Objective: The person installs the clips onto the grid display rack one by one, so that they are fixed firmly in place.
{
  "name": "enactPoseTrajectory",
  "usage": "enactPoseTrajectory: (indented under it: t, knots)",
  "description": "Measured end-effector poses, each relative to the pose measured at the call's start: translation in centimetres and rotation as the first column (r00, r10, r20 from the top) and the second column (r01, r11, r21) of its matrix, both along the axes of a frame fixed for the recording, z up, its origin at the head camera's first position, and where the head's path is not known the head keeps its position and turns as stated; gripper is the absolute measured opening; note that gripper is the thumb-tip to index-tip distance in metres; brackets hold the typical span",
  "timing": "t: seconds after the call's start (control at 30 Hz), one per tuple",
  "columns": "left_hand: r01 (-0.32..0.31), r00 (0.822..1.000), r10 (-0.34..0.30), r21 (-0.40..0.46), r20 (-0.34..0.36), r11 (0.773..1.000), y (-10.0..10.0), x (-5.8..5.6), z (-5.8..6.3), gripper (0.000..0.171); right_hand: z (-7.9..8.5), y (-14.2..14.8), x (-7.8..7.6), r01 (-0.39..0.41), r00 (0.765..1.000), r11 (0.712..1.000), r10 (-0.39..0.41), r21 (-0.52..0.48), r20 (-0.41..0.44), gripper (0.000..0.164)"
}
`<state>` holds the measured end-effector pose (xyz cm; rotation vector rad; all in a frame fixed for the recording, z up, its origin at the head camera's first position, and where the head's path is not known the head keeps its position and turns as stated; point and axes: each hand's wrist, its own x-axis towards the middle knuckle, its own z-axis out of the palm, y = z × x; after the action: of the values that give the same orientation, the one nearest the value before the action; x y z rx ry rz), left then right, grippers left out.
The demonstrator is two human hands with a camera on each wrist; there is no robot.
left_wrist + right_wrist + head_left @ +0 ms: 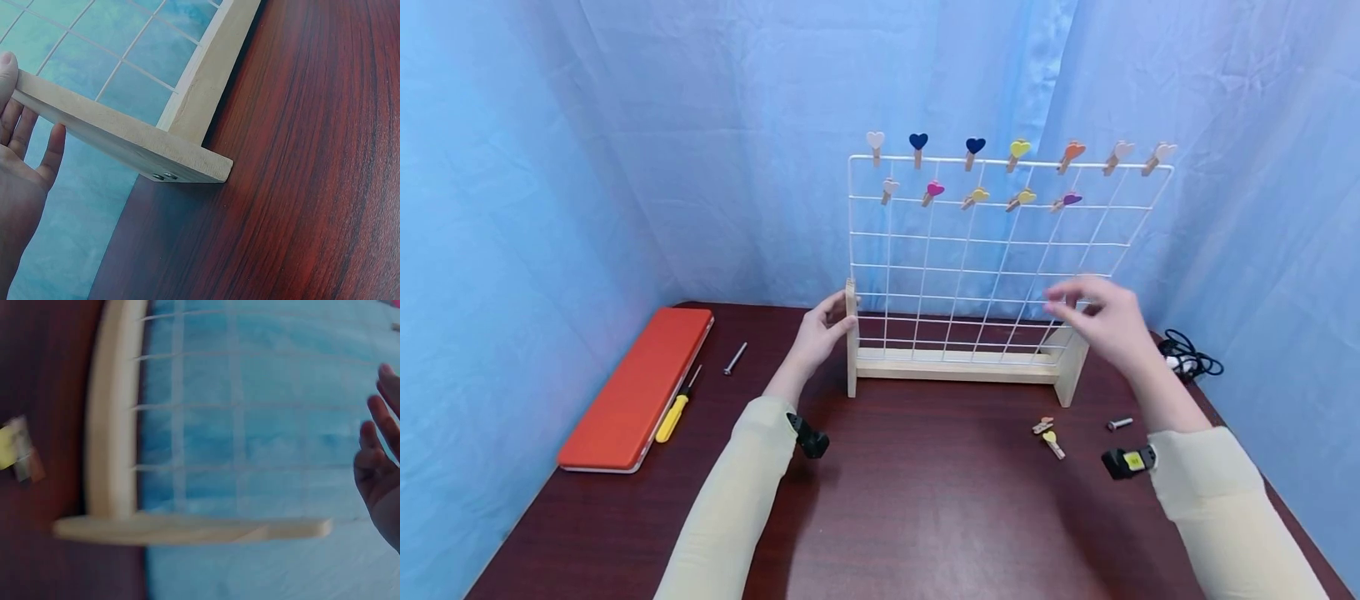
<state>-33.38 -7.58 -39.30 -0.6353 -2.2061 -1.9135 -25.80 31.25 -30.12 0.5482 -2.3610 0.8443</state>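
A white wire grid (925, 268) stands upright in a pale wooden base (955, 367). My left hand (814, 340) grips the base's left upright (852, 358), thumb on the near edge and fingers at its outer face in the left wrist view. Raised before the grid's right side, my right hand (1103, 323) holds nothing; its fingers are loosely bent. Heart-topped clothespins in two rows include a navy clothespin (975, 147) on the top wire and a pink clothespin (934, 190) below. A yellow-heart clothespin (1051, 442) and an orange-heart clothespin (1043, 426) lie on the table.
A screw (1118, 424) lies by the right forearm, a longer screw (736, 358) at left. Beside a flat orange case (632, 392) rests a yellow-handled screwdriver (672, 417). Black cable (1198, 358) is bundled at the right edge. Blue curtains (737, 167) surround the table.
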Motion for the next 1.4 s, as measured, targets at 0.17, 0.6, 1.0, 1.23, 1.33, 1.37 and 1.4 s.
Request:
enactPoseTrajectory:
  t: [0.17, 0.6, 1.0, 1.23, 1.33, 1.37, 1.4]
  knots:
    - [0.009, 1.0, -0.009, 0.012, 0.0, 1.0, 0.1, 0.0, 0.1, 0.047, -5.7, 2.4, 0.5, -0.124, 0.981, 0.964, 0.083, 0.235, 0.174, 0.015]
    - [0.004, 1.0, -0.004, -0.003, 0.006, 1.0, 0.1, 0.1, 0.0, 0.048, -13.4, 5.4, 1.2, -0.133, 0.782, 0.953, -0.067, 0.271, 0.619, 0.023]
    - [-0.014, 1.0, 0.014, -0.01, 0.005, 1.0, -0.1, -1.8, -2.0, 0.05, -13.9, 5.2, 1.0, -0.1, 0.731, 0.968, -0.084, 0.228, 0.678, 0.016]
    - [-0.011, 1.0, 0.011, -0.006, 0.003, 1.0, 0.0, -1.4, -1.5, 0.048, -14.5, 5.6, 1.0, -0.116, 0.751, 0.98, -0.018, 0.159, 0.66, 0.015]
    - [0.0, 1.0, 0.0, -0.003, 0.011, 1.0, 0.0, -0.5, -0.5, 0.047, -14.7, 5.7, 0.8, -0.127, 0.745, 0.985, 0.017, 0.116, 0.667, 0.015]
    - [0.004, 1.0, -0.004, -0.001, 0.011, 1.0, 0.0, -0.2, -0.2, 0.046, -14.7, 5.7, 0.8, -0.136, 0.736, 0.985, 0.03, 0.105, 0.676, 0.015]
    - [0.006, 1.0, -0.006, -0.003, 0.009, 1.0, 0.0, 0.0, 0.1, 0.046, -14.6, 5.7, 0.8, -0.149, 0.728, 0.984, 0.042, 0.097, 0.684, 0.015]
